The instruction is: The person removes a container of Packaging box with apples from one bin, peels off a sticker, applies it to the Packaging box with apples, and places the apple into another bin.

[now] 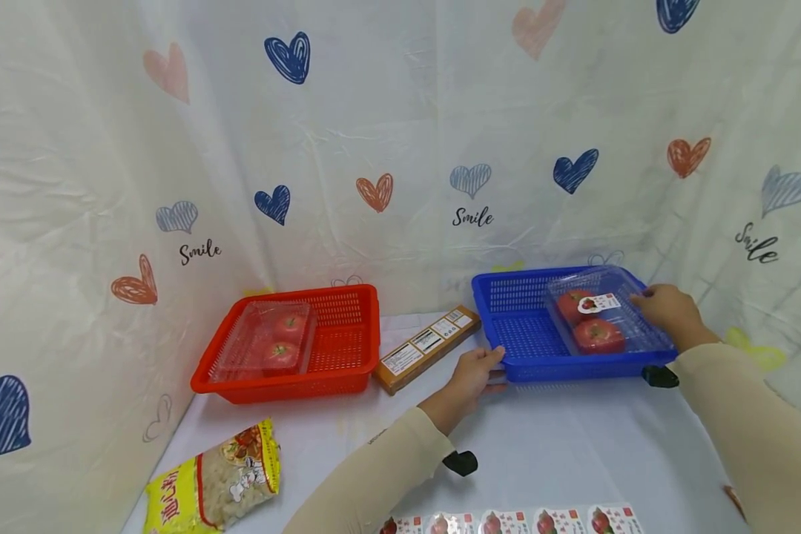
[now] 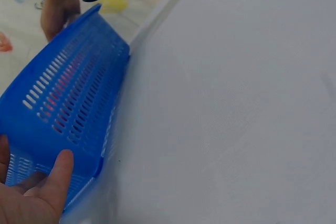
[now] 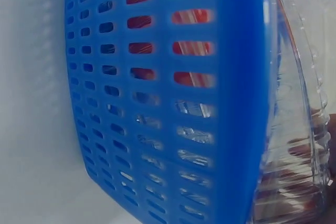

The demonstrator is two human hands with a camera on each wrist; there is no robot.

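On the right of the table stands a blue plastic basket (image 1: 517,337). My left hand (image 1: 467,380) grips its near left corner, thumb at the rim and fingers lower down. A clear plastic box (image 1: 641,330) with two red apples (image 1: 598,336) lies tilted in the basket's right half, and a white label (image 1: 599,302) sits on its lid. My right hand (image 1: 671,311) holds the box by its right edge. In the right wrist view the basket's slotted wall (image 3: 157,61) covers much of the box (image 3: 291,171), and most of the right hand is hidden.
A red basket (image 1: 347,382) on the left holds another clear box (image 1: 236,345) with red apples. Between the baskets lies a long brown carton (image 1: 430,345). A yellow food bag (image 1: 216,478) is at front left, and a row of labels (image 1: 507,521) lies along the near edge.
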